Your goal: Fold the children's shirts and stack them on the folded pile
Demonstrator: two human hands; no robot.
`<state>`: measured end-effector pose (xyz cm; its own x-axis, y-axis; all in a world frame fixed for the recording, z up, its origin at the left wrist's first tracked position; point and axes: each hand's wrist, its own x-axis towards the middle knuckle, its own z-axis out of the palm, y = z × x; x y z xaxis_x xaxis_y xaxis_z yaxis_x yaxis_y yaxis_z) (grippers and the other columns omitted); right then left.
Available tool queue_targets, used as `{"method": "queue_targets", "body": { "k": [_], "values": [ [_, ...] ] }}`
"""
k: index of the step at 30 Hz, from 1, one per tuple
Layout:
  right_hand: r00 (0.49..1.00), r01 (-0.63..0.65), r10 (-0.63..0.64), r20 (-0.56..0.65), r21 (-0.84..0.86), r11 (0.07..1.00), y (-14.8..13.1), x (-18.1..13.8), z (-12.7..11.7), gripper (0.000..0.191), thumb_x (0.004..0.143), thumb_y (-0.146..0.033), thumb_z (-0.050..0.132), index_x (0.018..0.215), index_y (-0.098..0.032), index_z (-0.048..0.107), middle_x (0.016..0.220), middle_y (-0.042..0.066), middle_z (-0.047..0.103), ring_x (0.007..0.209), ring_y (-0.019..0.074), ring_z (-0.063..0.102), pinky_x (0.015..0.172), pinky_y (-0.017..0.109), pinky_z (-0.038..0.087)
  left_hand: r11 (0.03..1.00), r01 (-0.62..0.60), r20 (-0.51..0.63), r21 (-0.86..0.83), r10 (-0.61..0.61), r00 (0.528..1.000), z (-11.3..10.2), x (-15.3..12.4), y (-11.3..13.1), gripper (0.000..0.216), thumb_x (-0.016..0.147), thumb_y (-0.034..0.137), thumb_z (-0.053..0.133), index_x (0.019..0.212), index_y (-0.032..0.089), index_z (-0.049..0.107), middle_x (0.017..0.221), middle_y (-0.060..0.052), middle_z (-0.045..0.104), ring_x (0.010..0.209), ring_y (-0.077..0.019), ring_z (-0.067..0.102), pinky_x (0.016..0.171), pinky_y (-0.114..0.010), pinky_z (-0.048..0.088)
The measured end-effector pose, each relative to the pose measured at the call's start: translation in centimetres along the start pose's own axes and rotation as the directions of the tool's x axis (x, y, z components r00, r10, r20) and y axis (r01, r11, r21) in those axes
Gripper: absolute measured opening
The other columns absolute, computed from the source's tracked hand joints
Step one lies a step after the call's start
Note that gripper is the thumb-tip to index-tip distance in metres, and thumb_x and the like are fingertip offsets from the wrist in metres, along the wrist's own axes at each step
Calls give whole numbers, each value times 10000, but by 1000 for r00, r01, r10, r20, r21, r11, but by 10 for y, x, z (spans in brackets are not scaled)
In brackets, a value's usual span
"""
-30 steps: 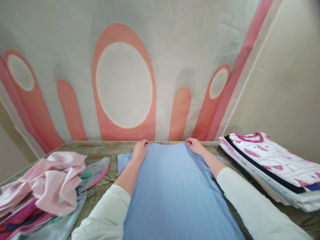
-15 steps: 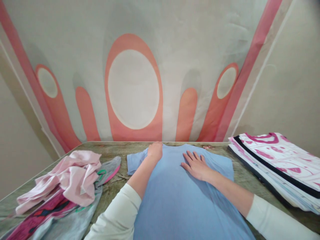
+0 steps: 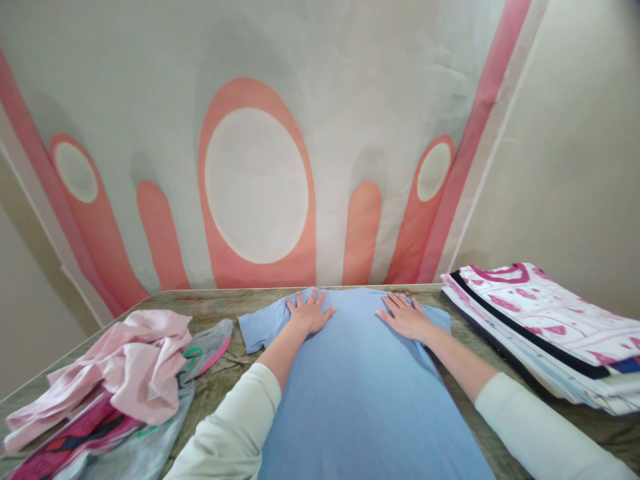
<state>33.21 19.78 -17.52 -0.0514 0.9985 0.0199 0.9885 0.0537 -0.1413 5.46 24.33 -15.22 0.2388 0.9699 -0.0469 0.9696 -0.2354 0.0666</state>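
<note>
A light blue T-shirt (image 3: 363,393) lies spread on the wooden table, its shoulders toward the far edge and its lower part running out of view at the bottom. My left hand (image 3: 307,315) rests flat with fingers spread near the left shoulder of the shirt. On the opposite shoulder, my right hand (image 3: 406,318) presses down, fingers stretched out. Neither hand grips the cloth. The left sleeve of the shirt lies out to the side; my right forearm covers part of the right side.
To the left lies a loose heap of clothes: a pink garment (image 3: 145,367) over a grey one (image 3: 150,447) and a magenta patterned one (image 3: 75,437). A stack of folded clothes (image 3: 545,313) stands at the right. Behind the table (image 3: 220,380) rises a printed wall (image 3: 340,87).
My left hand has opened from a closed grip at the collar and now lies flat on the left shoulder. My right hand has slid outward to the right shoulder. The view has shifted slightly right.
</note>
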Motion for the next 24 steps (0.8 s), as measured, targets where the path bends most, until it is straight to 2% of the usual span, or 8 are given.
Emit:
{"method": "queue_targets", "body": {
  "k": [4,7,10,13,15,17,20,24],
  "values": [
    [995,73,-71,-74,23,997,14,5,1,672,863,-615,175,1374,-206,330,1455,89,259,1330,259,207,1062,507,117,999,-45,-44,9,46,998,1,3,-3,699,809,686,126,1407,330,189,1494,-3,104,1313,-431,96,946,-691,92],
    [971,165,-160,-175,12,986,15,6,2,589,887,-548,231,1336,-203,390,1427,93,323,1317,240,248,1068,488,115,993,-119,-97,14,120,988,0,-3,-5,633,865,604,131,1408,286,201,1492,-36,124,1333,-349,134,998,-609,139],
    [956,183,-181,-230,-10,983,15,5,3,554,890,-521,264,1290,-185,449,1394,110,376,1296,244,288,1067,478,128,982,-186,-94,37,189,977,-3,-18,-6,587,900,521,163,1410,231,200,1487,-78,134,1345,-284,142,1029,-542,155],
    [970,144,-147,-195,-30,989,14,4,4,579,882,-552,247,1251,-179,491,1393,112,377,1294,263,287,1064,470,152,978,-204,2,49,204,979,-2,-38,-6,616,881,570,177,1397,241,245,1484,-84,145,1340,-317,141,1015,-581,136],
    [985,99,-102,-137,-27,995,15,3,5,637,867,-597,217,1300,-187,439,1427,99,319,1315,279,239,1058,480,166,985,-167,45,29,166,985,-1,-49,-6,676,845,650,146,1403,278,225,1490,-67,123,1333,-363,123,986,-630,129],
    [995,68,-69,-71,-18,998,16,3,6,691,850,-638,182,1365,-207,344,1461,75,249,1335,282,184,1061,488,160,990,-137,25,13,137,990,1,-54,-5,722,809,705,106,1411,313,180,1494,-44,99,1330,-391,87,970,-659,109],
    [997,67,-68,-20,-24,997,21,6,4,715,841,-657,150,1399,-227,274,1480,43,194,1346,265,149,1080,466,121,991,-132,-16,15,132,991,2,-52,-3,737,790,728,76,1411,339,158,1496,-24,90,1330,-398,64,967,-669,81],
    [995,95,-95,-3,-31,995,26,11,-3,682,860,-618,168,1400,-215,274,1476,40,212,1345,244,164,1090,430,115,988,-153,18,35,153,988,-4,-43,1,724,805,711,86,1412,324,164,1498,-30,81,1335,-382,71,988,-638,87]
  ]
}}
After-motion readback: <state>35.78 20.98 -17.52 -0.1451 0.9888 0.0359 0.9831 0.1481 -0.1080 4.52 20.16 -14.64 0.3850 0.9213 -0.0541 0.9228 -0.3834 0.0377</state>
